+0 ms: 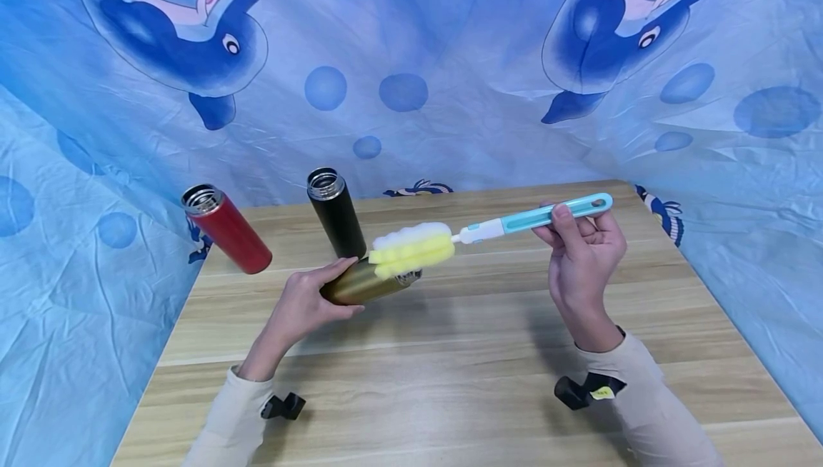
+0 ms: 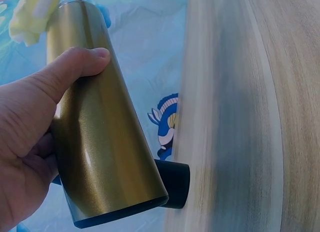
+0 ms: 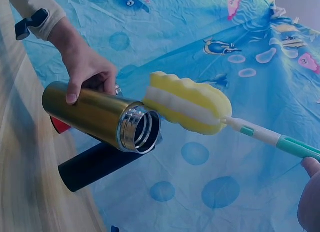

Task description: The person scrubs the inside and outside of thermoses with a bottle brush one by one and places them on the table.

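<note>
My left hand (image 1: 311,303) grips a gold vacuum flask (image 2: 102,137) round its body, thumb along one side. Tilted over the table, the flask points its uncapped steel mouth (image 3: 140,130) to the right in the head view. Between thumb and fingers, my right hand (image 1: 586,256) holds a bottle brush by its turquoise handle (image 1: 556,215). The brush's yellow and white sponge head (image 3: 187,102) is outside the flask, near its mouth, and overlaps the flask's upper part in the head view.
Behind the gold flask stands an uncapped black flask (image 1: 337,213). An uncapped red flask (image 1: 229,231) stands farther left on the wooden table (image 1: 437,381). A blue dolphin-print sheet (image 1: 450,38) hangs behind the table and along both sides.
</note>
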Demonstrator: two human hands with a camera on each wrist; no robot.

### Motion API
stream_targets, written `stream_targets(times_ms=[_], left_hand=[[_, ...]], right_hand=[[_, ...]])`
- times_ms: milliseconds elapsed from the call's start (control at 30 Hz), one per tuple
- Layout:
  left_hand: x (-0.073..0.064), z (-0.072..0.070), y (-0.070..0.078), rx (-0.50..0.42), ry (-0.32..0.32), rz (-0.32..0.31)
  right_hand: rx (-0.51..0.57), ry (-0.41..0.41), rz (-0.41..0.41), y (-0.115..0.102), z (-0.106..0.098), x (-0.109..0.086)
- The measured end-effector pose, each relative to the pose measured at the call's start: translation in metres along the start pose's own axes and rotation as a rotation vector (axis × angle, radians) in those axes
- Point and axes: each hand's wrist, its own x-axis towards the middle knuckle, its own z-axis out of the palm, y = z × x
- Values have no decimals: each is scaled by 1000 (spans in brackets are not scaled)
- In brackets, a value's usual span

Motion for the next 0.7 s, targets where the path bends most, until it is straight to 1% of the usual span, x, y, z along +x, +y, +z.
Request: stream_targets(times_ms=[100,333,700], left_hand=[[0,0,0,0,-5,-2],[0,1,0,6,-11,19],[-2,1,0,-19,-30,8]], right_hand=[[-5,1,6,1,-1,0],[-11,11,5,3,-2,1],[-23,22,0,4,-6,0]])
